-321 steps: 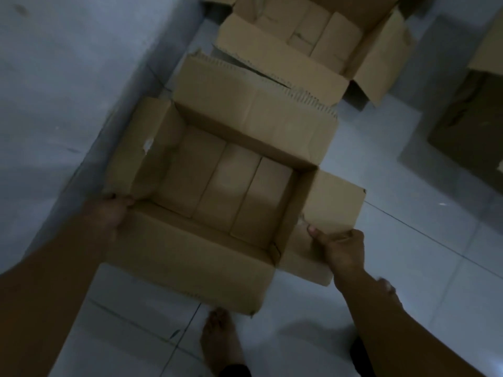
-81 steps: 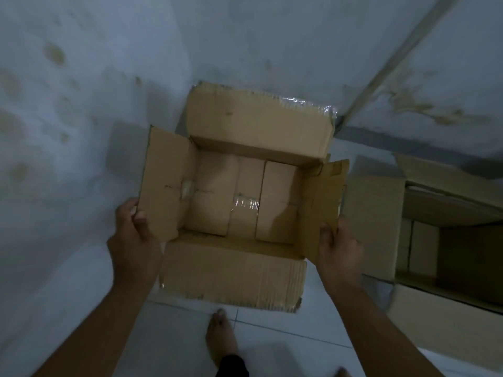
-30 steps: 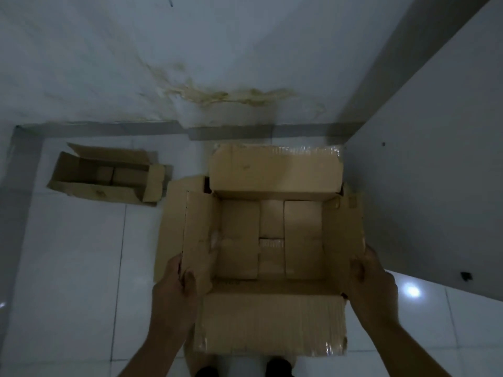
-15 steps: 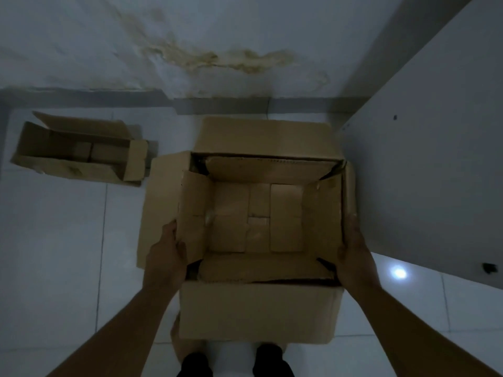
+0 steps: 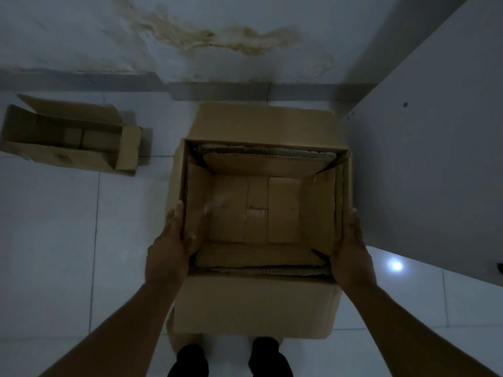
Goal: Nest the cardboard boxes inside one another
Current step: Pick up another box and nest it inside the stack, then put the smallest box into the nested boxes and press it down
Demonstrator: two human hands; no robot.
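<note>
Lowered since before, inner box (image 5: 261, 213) sits inside outer box (image 5: 253, 303), its sides gripped between left hand (image 5: 170, 246) and right hand (image 5: 351, 251).

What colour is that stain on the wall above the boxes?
Yellowish-brown, an irregular streak on the pale wall, seen in the head view.

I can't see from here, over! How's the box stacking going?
Left hand and right hand grip the inner brown cardboard box, seated inside the bigger outer cardboard box. Small open cardboard box waits left. Nothing blocking.
</note>
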